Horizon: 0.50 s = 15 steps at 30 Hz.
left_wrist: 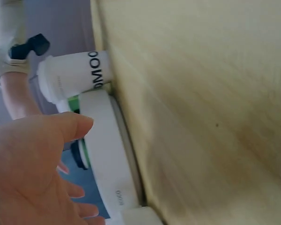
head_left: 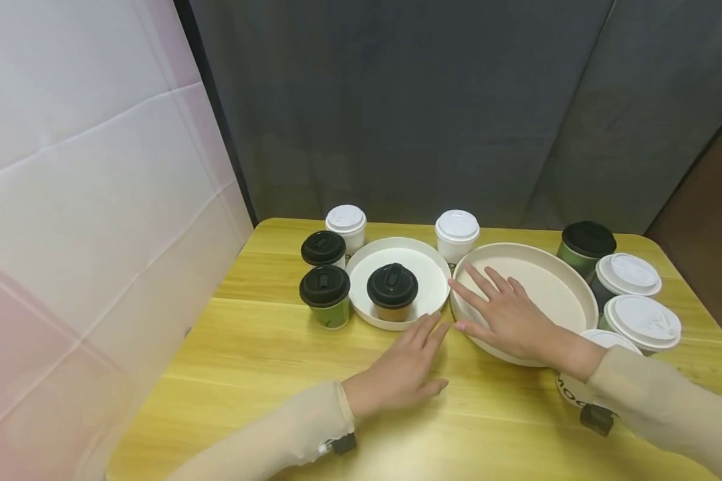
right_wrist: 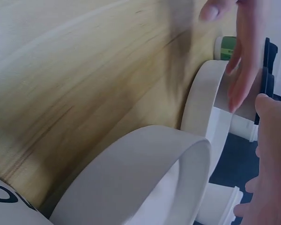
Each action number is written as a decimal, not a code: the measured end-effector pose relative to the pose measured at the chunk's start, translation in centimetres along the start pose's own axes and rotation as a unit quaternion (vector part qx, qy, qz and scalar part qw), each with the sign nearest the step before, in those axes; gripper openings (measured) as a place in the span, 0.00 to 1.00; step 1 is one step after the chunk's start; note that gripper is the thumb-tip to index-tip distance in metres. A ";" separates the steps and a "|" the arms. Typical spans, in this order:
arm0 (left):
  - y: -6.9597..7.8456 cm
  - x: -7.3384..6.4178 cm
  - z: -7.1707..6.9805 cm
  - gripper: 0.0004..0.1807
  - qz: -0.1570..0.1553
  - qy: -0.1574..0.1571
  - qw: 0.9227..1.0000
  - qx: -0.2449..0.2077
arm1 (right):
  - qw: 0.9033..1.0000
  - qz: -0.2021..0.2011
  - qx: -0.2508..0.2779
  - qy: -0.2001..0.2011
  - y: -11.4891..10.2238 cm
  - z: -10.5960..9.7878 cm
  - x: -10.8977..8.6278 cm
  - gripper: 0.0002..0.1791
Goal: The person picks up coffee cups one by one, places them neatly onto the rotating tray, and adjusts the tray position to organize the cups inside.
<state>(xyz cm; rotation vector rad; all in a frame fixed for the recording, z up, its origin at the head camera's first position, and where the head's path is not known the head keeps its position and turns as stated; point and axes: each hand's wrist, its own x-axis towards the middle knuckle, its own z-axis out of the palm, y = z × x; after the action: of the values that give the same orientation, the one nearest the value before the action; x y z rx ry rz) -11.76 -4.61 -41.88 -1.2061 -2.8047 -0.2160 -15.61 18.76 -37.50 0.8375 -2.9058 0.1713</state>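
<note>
In the head view a small white round tray [head_left: 366, 257] bears a brown paper cup with a black lid [head_left: 392, 286]. Next to it, on the right, lies a larger cream round tray [head_left: 553, 287] with no cup on it. My left hand [head_left: 400, 371] hovers over the wood in front of the white tray, fingers extended and holding nothing, fingertips right at the near rim. Fingers spread, my right hand [head_left: 511, 321] reaches palm down over the cream tray and holds nothing. The left wrist view shows my thumb [left_wrist: 77, 126] extended away from the other fingers.
Left of the white tray stand black-lidded cups [head_left: 325, 294] and a white-lidded cup [head_left: 345, 224]. Another white-lidded cup [head_left: 456, 234] is behind the trays. Several lidded cups [head_left: 640, 321] line the right side, one partly hidden by my right forearm. A grey curtain [head_left: 397, 113] hangs behind the table.
</note>
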 end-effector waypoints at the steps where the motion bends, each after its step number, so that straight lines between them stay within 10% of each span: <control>1: 0.0 0.2 0.2 0.50 -0.004 0.000 1.000 0.003 | 1.000 0.001 0.001 0.000 0.0 0.1 0.0 0.39; 15: -0.1 0.9 1.3 0.52 -0.037 -0.027 0.999 -0.007 | 1.000 -0.004 0.003 -0.026 0.1 1.1 -0.3 0.38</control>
<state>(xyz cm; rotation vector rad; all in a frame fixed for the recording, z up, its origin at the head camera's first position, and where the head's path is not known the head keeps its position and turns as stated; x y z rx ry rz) -12.46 -3.87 -43.06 -1.1280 -2.9032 -0.2117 -15.54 18.88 -38.58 0.8677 -2.9511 0.1591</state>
